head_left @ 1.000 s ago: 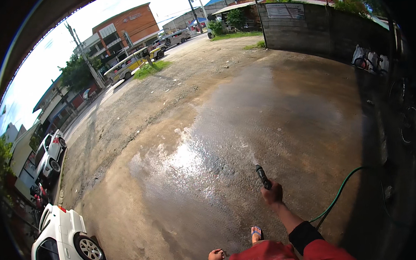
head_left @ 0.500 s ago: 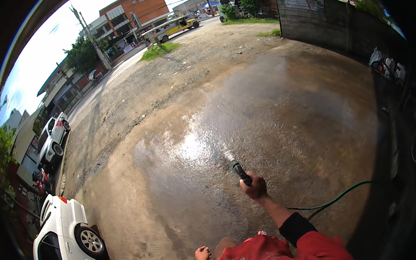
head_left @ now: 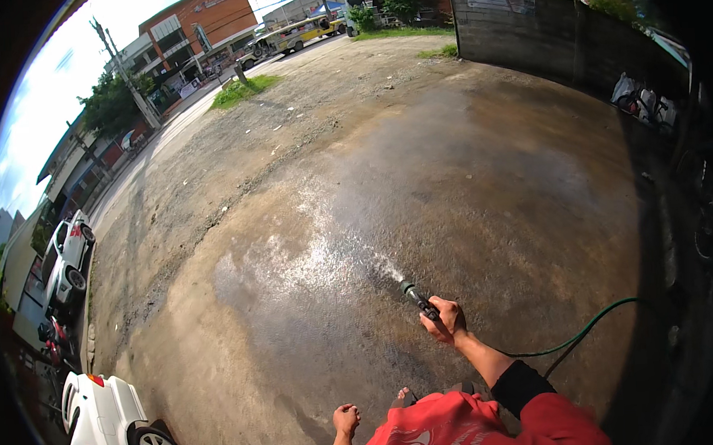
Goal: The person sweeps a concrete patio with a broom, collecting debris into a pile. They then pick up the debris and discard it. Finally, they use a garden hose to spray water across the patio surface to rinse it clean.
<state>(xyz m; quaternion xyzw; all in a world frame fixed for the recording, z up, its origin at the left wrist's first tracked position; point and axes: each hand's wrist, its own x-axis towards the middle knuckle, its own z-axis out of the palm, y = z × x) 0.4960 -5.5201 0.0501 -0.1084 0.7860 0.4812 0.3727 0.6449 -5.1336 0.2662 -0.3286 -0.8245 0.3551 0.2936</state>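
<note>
My right hand (head_left: pixel 446 322) is closed round the grip of a dark hose spray nozzle (head_left: pixel 418 298), held out in front of me. A white jet of water (head_left: pixel 387 268) leaves its tip toward the far left and falls on the wet concrete ground (head_left: pixel 318 261), which glares in the sun. A green hose (head_left: pixel 591 323) curves over the ground to the right of my forearm; where it joins the nozzle is hidden by my hand and arm. My left hand (head_left: pixel 346 419) hangs low by my side, fingers curled in, with nothing visible in it.
A white car (head_left: pixel 113 416) is parked at the near left, with another white vehicle (head_left: pixel 68 258) and a red motorcycle (head_left: pixel 55 339) beyond it. A grey wall (head_left: pixel 540 31) bounds the far right, with bagged items (head_left: pixel 644 103) beside it. A yellow jeepney (head_left: pixel 302 34) is on the road.
My view has shifted, so the parked cars and wall sit farther left. The jeepney has moved right along the road, and another vehicle shows behind it. Water still sprays from the nozzle.
</note>
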